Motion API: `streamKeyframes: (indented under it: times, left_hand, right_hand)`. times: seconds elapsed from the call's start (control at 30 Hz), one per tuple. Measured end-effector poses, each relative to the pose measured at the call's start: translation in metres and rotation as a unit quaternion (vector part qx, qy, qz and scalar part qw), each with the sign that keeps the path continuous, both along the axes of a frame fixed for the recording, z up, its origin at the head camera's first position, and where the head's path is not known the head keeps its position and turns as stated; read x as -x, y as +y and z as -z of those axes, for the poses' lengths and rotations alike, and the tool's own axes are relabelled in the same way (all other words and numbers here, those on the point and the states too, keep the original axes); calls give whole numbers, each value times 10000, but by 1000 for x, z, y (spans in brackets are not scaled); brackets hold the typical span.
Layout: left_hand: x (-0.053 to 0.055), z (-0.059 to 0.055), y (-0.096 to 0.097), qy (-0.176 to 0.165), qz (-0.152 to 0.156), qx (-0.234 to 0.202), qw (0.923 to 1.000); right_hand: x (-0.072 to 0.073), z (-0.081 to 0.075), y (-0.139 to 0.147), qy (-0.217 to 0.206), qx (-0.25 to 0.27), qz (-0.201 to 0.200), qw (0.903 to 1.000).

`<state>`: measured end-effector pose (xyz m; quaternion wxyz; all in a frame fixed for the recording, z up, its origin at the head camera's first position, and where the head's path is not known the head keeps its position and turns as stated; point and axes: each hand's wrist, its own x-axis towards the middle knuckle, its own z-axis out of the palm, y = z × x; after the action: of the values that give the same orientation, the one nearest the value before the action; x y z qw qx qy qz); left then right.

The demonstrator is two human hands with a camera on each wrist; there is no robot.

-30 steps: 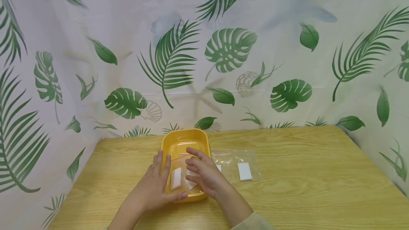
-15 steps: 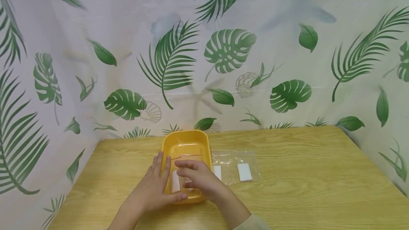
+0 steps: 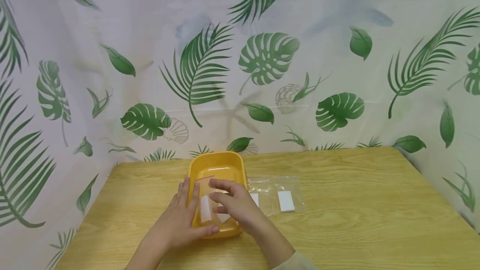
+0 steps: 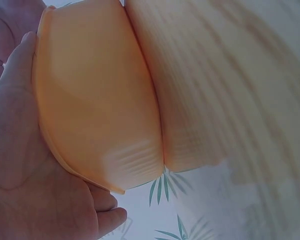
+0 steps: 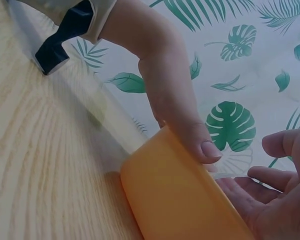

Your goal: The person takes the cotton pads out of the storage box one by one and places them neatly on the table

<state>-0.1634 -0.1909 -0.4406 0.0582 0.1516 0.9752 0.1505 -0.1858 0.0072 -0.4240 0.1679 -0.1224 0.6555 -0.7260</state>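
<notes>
In the head view my left hand [image 3: 178, 213] rests on the left and near rim of a yellow plastic tray [image 3: 216, 156], fingers spread and thumb along the near edge. The left wrist view shows that hand [image 4: 35, 150] lying along the rim. My right hand [image 3: 236, 205] hovers over the tray's right half with bent fingers. Nothing shows between its thumb and fingers [image 5: 265, 182] in the right wrist view. Below it in the tray lie clear zip bags with thin red lines, and a white piece [image 3: 205, 208] shows through. Another white piece is partly hidden by the right fingers.
A clear plastic bag [image 3: 268, 186] lies flat against the tray's right side, with a white rectangle [image 3: 286, 201] at its right part and another white piece [image 3: 254, 199] beside the tray. The wooden table [image 3: 356, 203] meets a leaf-patterned cloth [image 3: 337, 53] behind.
My right hand dipped lower and leftward into the tray, then rose slightly. The left bag's red line now sits higher and more tilted in the tray. My left hand stays in place.
</notes>
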Motion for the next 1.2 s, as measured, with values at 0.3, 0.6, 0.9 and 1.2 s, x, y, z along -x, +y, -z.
streamKeyframes:
  times: [0.3,0.6,0.9,1.2]
  left_hand:
    - [3,0,2,-6,3,54,10000]
    - [7,-1,4,-19,-42,31,10000]
    - [2,-2,-1,-37,-81,27,10000]
    - [1,2,-1,-49,-36,-48,10000]
  right_hand:
    - [6,-7,13,233,186,583,9979]
    - [12,-9,49,54,230,1361,9904]
    - [13,-15,75,-66,251,1743,9843]
    - [18,-24,104,-127,153,1745,9845]
